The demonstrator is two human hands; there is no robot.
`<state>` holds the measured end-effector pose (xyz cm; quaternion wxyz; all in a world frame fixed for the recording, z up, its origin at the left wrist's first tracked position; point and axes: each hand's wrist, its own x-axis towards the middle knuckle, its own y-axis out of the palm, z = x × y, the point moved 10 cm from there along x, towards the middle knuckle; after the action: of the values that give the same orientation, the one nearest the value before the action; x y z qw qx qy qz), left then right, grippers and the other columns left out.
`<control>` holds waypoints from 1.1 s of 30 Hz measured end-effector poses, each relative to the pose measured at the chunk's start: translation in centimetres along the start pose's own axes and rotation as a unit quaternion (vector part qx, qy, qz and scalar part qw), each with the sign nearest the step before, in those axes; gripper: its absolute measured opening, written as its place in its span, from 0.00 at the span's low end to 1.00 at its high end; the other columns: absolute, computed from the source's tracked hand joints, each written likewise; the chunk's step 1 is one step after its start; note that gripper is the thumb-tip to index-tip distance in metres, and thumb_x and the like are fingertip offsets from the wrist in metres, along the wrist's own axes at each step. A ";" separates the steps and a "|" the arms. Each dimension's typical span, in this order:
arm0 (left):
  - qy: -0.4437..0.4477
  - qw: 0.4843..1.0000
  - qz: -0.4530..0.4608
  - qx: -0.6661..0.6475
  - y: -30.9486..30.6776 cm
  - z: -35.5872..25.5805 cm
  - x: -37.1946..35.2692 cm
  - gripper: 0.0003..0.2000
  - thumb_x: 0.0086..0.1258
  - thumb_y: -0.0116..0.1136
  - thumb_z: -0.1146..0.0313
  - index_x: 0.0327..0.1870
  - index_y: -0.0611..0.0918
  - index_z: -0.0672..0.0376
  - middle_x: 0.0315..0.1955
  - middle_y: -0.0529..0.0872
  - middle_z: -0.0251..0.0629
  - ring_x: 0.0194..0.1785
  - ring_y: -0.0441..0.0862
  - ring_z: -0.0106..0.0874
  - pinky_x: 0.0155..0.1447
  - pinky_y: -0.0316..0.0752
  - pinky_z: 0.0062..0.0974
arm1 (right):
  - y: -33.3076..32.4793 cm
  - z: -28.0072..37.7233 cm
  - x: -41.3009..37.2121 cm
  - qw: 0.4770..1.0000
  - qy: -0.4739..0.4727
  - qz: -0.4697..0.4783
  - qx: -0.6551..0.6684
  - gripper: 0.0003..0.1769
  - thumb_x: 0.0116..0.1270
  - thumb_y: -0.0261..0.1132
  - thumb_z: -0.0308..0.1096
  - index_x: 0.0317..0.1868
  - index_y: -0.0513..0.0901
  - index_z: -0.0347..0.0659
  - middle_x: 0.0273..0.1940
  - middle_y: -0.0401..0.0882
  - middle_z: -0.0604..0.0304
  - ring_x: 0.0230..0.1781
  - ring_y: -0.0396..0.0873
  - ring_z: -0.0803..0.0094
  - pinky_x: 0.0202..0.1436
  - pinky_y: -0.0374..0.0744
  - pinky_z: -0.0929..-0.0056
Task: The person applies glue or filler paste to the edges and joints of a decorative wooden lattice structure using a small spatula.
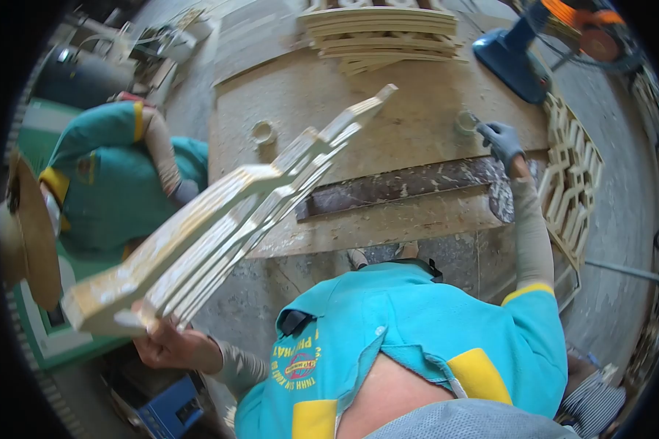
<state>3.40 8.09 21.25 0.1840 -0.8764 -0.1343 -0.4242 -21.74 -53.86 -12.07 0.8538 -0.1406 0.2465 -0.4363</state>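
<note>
My bare left hand (170, 347) is closed around the lower end of a pale wooden lattice panel (198, 212). The panel is tilted upward, its far end above the table, with white smears along its edges. A grey glove covers my right hand (501, 143), which is at the table's right side beside a small round cup (466, 123). Its fingers are bent at the cup's rim around something thin and dark that I cannot make out. Below them lies a dark, white-spattered strip (410, 184) along the near edge of the table.
On the wooden table (344, 117) are another small cup (263, 132) and a stack of wooden lattice pieces (384, 36). A blue stand (516, 55) is at the back right. More lattice panels (571, 175) lean at the right edge. A co-worker (117, 172) is at the left.
</note>
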 end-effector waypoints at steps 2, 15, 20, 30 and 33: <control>-0.004 1.000 0.012 0.000 -0.2 0.7 -0.1 0.22 0.69 0.59 0.58 0.41 0.83 0.78 0.34 0.86 0.45 0.29 0.76 0.23 0.32 0.69 0.20 | 1.6 3.5 -3.3 0.997 -0.044 -0.001 0.068 0.14 0.66 0.69 0.38 0.46 0.86 0.36 0.24 0.78 0.64 0.15 0.70 0.83 0.17 0.67 0.81; 0.054 0.995 0.072 -0.050 1.2 -0.8 -0.1 0.27 0.73 0.59 0.51 0.50 0.79 0.76 0.34 0.86 0.45 0.32 0.83 0.23 0.30 0.75 0.16 | 14.9 23.5 -21.7 0.833 -0.519 -0.054 -0.182 0.34 0.53 0.60 0.19 0.58 0.84 0.65 0.34 0.78 0.65 0.29 0.76 0.66 0.34 0.76 0.71; 0.073 0.995 0.066 -0.030 0.4 -0.3 -0.3 0.28 0.72 0.59 0.50 0.50 0.79 0.76 0.33 0.86 0.47 0.32 0.84 0.24 0.29 0.76 0.17 | 17.0 24.2 -22.0 0.836 -0.500 -0.060 -0.220 0.32 0.52 0.61 0.20 0.56 0.86 0.61 0.34 0.77 0.61 0.33 0.75 0.65 0.37 0.76 0.68; 0.061 0.997 0.035 -0.017 -0.2 -0.1 -0.6 0.29 0.72 0.58 0.49 0.50 0.79 0.76 0.32 0.85 0.48 0.24 0.83 0.23 0.16 0.69 0.13 | 16.6 22.5 -21.3 0.864 -0.450 -0.079 -0.209 0.32 0.54 0.62 0.21 0.58 0.84 0.66 0.30 0.74 0.63 0.29 0.74 0.67 0.29 0.75 0.68; 0.045 0.998 0.031 -0.019 -0.5 0.2 -0.8 0.28 0.72 0.57 0.49 0.50 0.78 0.76 0.31 0.85 0.49 0.22 0.82 0.22 0.13 0.65 0.13 | 16.7 22.4 -21.7 0.881 -0.435 -0.058 -0.179 0.32 0.57 0.62 0.20 0.59 0.84 0.65 0.29 0.73 0.62 0.27 0.74 0.67 0.29 0.75 0.69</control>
<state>2.86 8.58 20.61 0.1862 -0.8633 -0.0906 -0.4602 -9.11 -25.91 5.57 0.8085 -0.4807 -0.0846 -0.3288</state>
